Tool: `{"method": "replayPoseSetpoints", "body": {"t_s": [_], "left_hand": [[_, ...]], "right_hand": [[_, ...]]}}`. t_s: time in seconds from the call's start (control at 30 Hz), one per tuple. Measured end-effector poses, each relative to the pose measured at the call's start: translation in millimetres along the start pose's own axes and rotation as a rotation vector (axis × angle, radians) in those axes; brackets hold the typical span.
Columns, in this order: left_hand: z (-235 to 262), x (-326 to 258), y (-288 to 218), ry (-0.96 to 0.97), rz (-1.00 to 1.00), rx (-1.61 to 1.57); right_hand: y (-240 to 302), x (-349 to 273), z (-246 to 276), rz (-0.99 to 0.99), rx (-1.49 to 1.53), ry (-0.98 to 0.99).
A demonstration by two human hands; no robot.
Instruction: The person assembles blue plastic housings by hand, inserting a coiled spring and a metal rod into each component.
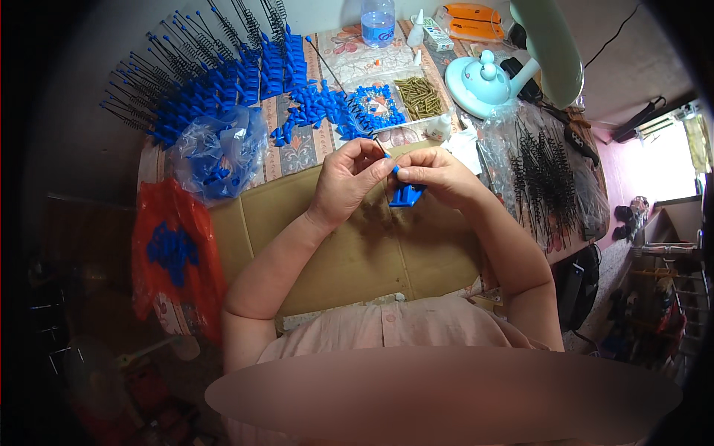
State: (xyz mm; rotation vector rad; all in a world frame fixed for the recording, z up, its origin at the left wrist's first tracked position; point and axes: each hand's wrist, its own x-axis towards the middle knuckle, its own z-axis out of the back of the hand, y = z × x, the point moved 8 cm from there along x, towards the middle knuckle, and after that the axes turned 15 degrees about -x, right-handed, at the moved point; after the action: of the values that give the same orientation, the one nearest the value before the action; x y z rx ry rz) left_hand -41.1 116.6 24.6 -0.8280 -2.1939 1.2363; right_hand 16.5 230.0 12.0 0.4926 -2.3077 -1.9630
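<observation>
Over the cardboard, my two hands meet with their fingertips close together. My left hand [348,178] pinches the lower end of a thin black rod with a coiled spring section [360,113]; it slants up and left to a small blue tip. Between the thumb and fingers of my right hand [440,175] is a blue plastic piece [406,196] with a flat, flared base, its upper part at the rod's end. Fingers hide whether rod and piece are joined. Just beyond my hands lie loose blue plastic parts [316,104] and a clear tray [413,128] holding small blue-and-white parts and brass-coloured pins.
Rows of blue pieces with upright spring rods [216,82] stand at the far left. Black spring rods [547,175] lie on plastic at right. A pale blue lamp base [480,82], water bottle [378,26], blue-tinted bag [223,152] and red bag [175,215] surround the cardboard [327,253].
</observation>
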Motion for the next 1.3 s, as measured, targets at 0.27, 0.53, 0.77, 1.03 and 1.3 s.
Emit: {"method": "replayPoseSetpoints", "body": {"t_s": [0.27, 0.53, 0.77, 1.03, 1.3], "left_hand": [[-1, 1, 1, 0.054, 0.046, -0.058], [-5, 2, -3, 0.156, 0.044, -0.11], [-2, 2, -9, 0.11, -0.022, -0.046], [-5, 3, -13, 0.078, -0.127, 0.006], [-2, 3, -24, 0.012, -0.218, 0.195]], "right_hand": [[0, -1, 0, -0.002, 0.002, 0.009], [3, -2, 1, 0.033, 0.006, -0.006], [7, -2, 0, 0.064, -0.049, -0.051], [34, -7, 3, 0.396, -0.537, -0.297], [49, -13, -5, 0.551, -0.782, -0.414]]}}
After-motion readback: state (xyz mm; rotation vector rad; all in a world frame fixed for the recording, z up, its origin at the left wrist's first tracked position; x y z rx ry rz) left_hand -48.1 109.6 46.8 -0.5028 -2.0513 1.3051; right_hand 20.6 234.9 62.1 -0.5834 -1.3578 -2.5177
